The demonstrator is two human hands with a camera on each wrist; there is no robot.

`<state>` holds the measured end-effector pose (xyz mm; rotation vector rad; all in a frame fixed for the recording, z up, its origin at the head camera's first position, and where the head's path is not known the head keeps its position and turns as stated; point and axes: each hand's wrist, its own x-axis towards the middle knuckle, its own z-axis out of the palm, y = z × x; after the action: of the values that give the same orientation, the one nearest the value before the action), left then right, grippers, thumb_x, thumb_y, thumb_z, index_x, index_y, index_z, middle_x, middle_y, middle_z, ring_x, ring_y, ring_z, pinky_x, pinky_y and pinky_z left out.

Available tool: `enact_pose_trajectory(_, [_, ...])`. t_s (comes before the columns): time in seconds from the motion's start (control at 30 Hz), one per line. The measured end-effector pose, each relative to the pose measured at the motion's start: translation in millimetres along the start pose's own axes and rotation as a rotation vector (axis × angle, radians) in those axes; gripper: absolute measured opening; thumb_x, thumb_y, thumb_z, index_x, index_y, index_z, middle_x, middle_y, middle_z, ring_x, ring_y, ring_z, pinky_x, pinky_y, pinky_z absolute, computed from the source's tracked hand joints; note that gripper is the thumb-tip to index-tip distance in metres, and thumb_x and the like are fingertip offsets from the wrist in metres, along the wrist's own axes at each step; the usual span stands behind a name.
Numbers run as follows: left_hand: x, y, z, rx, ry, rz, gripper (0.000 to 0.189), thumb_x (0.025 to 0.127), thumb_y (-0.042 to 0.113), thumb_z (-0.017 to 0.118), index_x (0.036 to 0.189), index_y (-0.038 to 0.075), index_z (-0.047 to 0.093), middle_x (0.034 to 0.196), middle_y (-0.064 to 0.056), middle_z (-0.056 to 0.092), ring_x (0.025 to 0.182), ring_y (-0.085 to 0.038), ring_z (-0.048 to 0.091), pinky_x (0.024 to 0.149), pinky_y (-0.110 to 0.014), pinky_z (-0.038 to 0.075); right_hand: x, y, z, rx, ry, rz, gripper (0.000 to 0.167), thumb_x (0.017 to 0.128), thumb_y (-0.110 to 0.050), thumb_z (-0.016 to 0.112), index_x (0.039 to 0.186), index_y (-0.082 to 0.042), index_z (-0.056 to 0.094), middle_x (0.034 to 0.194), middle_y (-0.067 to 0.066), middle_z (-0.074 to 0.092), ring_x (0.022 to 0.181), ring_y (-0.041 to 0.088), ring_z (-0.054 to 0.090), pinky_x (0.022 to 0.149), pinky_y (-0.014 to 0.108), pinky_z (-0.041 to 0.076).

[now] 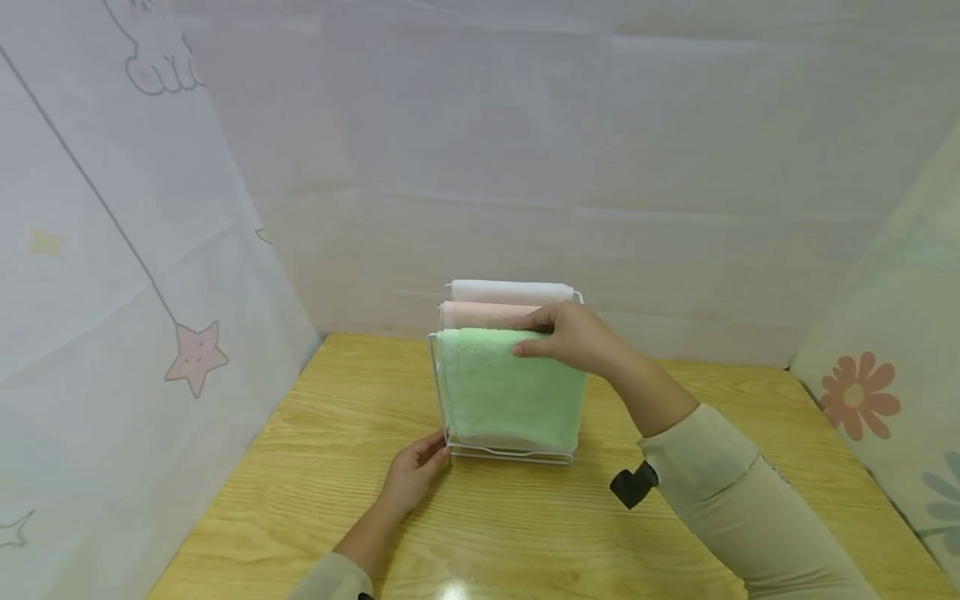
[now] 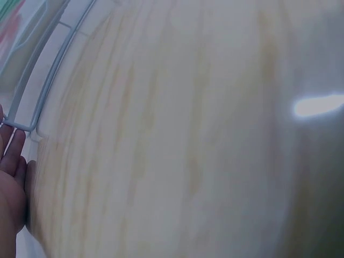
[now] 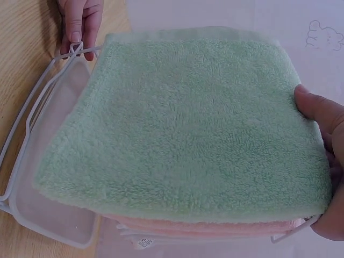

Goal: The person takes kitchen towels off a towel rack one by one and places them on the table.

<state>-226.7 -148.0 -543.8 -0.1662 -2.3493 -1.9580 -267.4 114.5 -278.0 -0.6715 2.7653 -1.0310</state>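
A folded green towel stands upright at the front of a white wire rack. Behind it in the rack are a folded pink towel and a white one. My right hand grips the green towel's top edge, thumb in front and fingers behind; the right wrist view shows the thumb on the cloth. Low at the rack's front left corner, my left hand holds the wire between thumb and fingers. Part of the left hand shows at the edge of the left wrist view.
Under the towels lies a translucent white tray in the rack's base. The rack stands on a wood-grain table. Pale printed cloth walls enclose the table at the back and both sides.
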Motion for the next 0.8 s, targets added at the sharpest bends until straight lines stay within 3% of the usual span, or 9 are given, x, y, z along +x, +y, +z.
enact_pose_trajectory(0.1, [0.3,0.9,0.0,-0.013,-0.002,-0.002,0.038,0.095,0.011,0.063,0.131,-0.003,0.059,0.129,-0.021,0.064,0.121,-0.034,0.060,0.092,-0.015,0.052,0.0,0.3,-0.3,0.017,-0.001,-0.003,0.035,0.087,-0.029,0.076,0.119,-0.015,0.072,0.113,0.004,0.074,0.089,0.013,0.062,0.075,0.028,0.052])
enact_pose_trajectory(0.33, [-0.7,0.2,-1.0,-0.018,-0.022,-0.011,0.040,0.096,0.012,0.063,0.133,-0.003,0.057,0.132,-0.020,0.062,0.123,-0.035,0.059,0.095,-0.025,0.054,0.7,1.4,-0.3,0.076,0.041,0.003,0.035,0.088,-0.026,0.075,0.122,-0.016,0.071,0.119,0.005,0.072,0.104,0.018,0.066,0.085,0.032,0.056])
enact_pose_trajectory(0.5, [0.6,-1.5,-0.1,-0.041,-0.022,-0.027,0.040,0.096,0.011,0.062,0.133,-0.002,0.057,0.132,-0.020,0.062,0.123,-0.034,0.059,0.095,-0.024,0.054,-0.2,0.4,-1.5,0.140,0.076,-0.023,0.032,0.089,-0.022,0.074,0.120,-0.014,0.071,0.117,0.005,0.073,0.104,0.019,0.066,0.084,0.031,0.056])
enact_pose_trajectory(0.67, [2.1,-2.9,1.0,-0.059,-0.019,-0.013,0.040,0.095,0.009,0.062,0.133,-0.003,0.057,0.131,-0.021,0.062,0.122,-0.035,0.059,0.094,-0.021,0.054,-1.0,0.9,-2.8,0.113,0.080,-0.074,0.030,0.090,-0.021,0.073,0.118,-0.014,0.072,0.116,0.005,0.073,0.098,0.016,0.065,0.078,0.028,0.054])
enact_pose_trajectory(0.8, [1.4,-1.9,1.1,-0.050,-0.017,-0.004,0.039,0.095,0.008,0.063,0.132,-0.004,0.057,0.130,-0.021,0.062,0.121,-0.035,0.060,0.094,-0.023,0.054,-0.7,3.2,-3.1,0.086,0.055,-0.094,0.031,0.090,-0.022,0.072,0.120,-0.014,0.071,0.118,0.005,0.072,0.103,0.017,0.067,0.083,0.031,0.057])
